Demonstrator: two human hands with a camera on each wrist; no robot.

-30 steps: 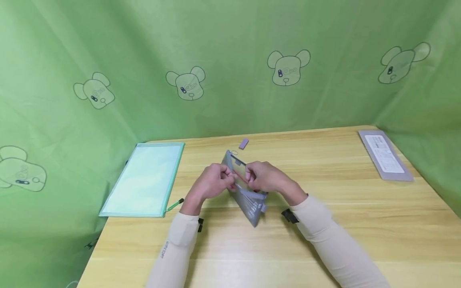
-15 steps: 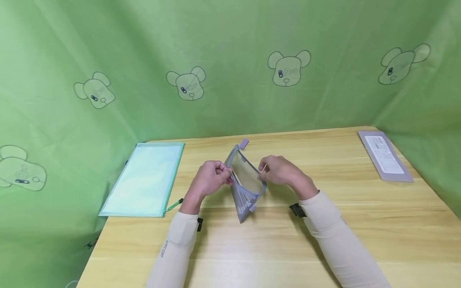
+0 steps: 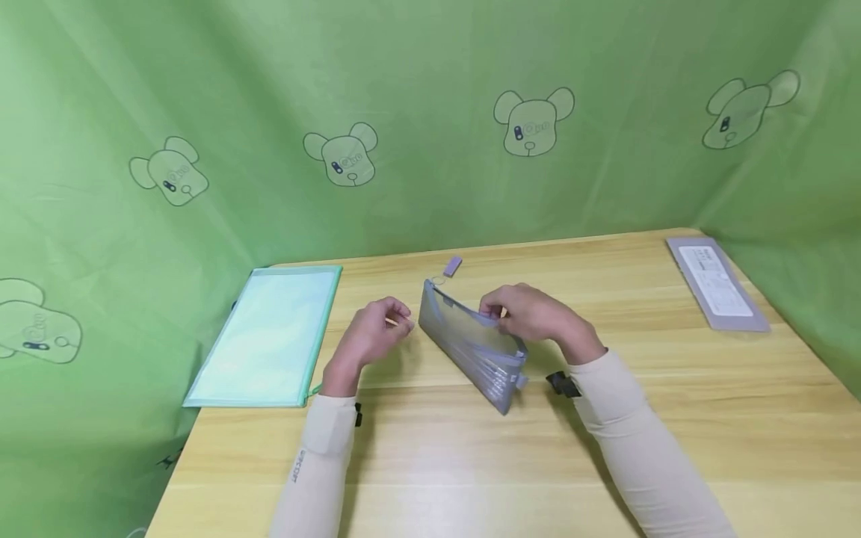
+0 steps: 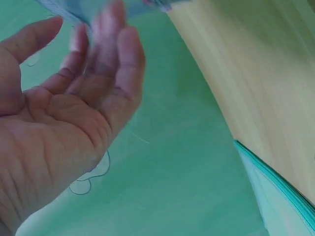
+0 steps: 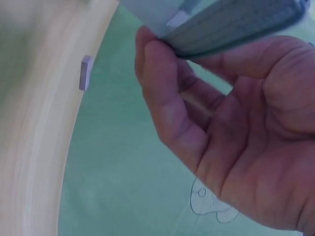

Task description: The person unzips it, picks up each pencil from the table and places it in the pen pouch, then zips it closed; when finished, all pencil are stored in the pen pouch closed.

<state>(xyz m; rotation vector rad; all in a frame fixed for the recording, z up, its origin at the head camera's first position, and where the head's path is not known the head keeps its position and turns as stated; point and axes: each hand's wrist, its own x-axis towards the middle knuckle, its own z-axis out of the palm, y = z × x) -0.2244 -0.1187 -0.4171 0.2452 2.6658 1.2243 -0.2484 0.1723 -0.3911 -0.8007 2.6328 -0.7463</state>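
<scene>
A grey see-through zip pouch (image 3: 464,351) stands slanted over the middle of the table, its mouth gaping and pale thin items showing through the near side. My right hand (image 3: 531,312) pinches the zipper edge at the far side of the mouth. In the right wrist view, thumb and fingers meet on the zipper band (image 5: 236,29). To the left of the pouch, my left hand (image 3: 372,332) is off it, fingers loosely bent. The left wrist view has the palm (image 4: 64,128) bare, with blurred fingertips.
A small purple block (image 3: 453,266) lies behind the pouch near the table's back edge. At left is a mint-edged zip folder (image 3: 269,336); at back right, a flat grey-purple packet (image 3: 720,288) with a white label. A green curtain (image 3: 430,187) hangs behind the table (image 3: 605,448).
My left hand has let go of the pouch rim and drawn back left. My right hand keeps its hold as the pouch swings right and its mouth narrows.
</scene>
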